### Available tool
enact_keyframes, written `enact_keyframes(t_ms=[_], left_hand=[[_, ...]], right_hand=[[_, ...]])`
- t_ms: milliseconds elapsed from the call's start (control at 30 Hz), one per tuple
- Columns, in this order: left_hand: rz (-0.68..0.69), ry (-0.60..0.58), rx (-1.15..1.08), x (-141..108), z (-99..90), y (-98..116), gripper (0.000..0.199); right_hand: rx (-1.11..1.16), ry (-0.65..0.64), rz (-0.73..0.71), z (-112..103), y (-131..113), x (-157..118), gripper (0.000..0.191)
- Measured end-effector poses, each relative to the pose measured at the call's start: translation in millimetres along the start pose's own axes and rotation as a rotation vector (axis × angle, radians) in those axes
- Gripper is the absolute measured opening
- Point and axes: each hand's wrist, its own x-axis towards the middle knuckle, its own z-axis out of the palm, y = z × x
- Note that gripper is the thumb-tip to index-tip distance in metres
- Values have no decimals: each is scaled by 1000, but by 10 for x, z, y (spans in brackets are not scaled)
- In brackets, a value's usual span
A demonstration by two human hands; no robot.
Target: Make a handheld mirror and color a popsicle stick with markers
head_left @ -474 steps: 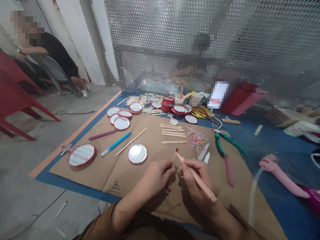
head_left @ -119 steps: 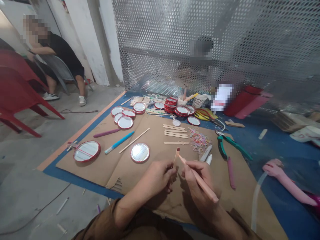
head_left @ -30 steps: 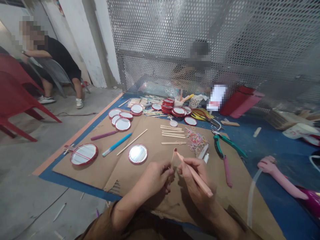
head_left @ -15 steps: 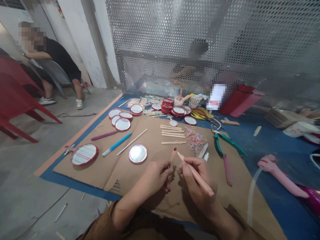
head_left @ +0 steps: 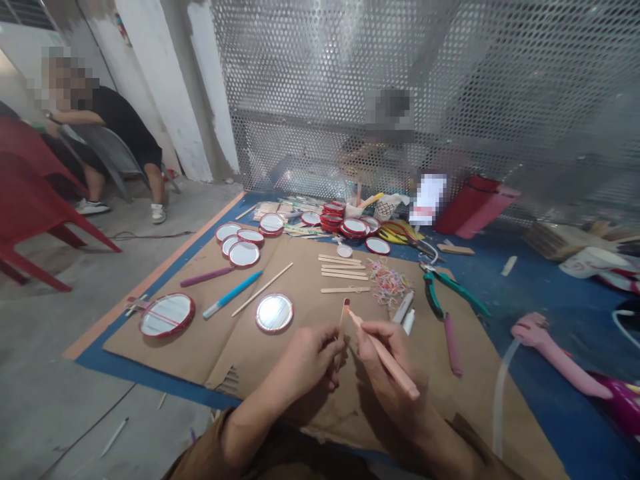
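My left hand [head_left: 311,353] is closed on a craft stick [head_left: 342,325], held nearly upright with a dark red patch at its top end. In my right hand [head_left: 387,357] is a light pink marker pen [head_left: 395,370], gripped like a pencil. The marker's tip is at the stick, just below the red patch; whether it touches I cannot tell. Beyond my hands, several craft sticks [head_left: 344,273] lie in a row beside a heap of coloured rubber bands [head_left: 389,283]. A round red-rimmed disc [head_left: 275,313] lies left of them.
Cardboard [head_left: 190,363] covers much of the blue table [head_left: 520,293]. A blue pen [head_left: 233,295], a larger disc with a stick handle [head_left: 167,315], green-handled pliers [head_left: 434,293] and a pink tool [head_left: 560,360] lie around. Stacked discs [head_left: 331,217] stand by the perforated metal screen [head_left: 310,87]. A person sits far left.
The whole view has shifted slightly. The marker's tip has moved a little down along the stick from the red end. Both hands keep their grips.
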Motion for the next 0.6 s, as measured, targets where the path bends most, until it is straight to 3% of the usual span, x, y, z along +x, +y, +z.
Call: enact_keyframes(t_ms=[600], left_hand=[[17, 9, 2, 2, 10, 7, 25]], right_hand=[[-5, 12, -31, 5, 2, 29, 7]])
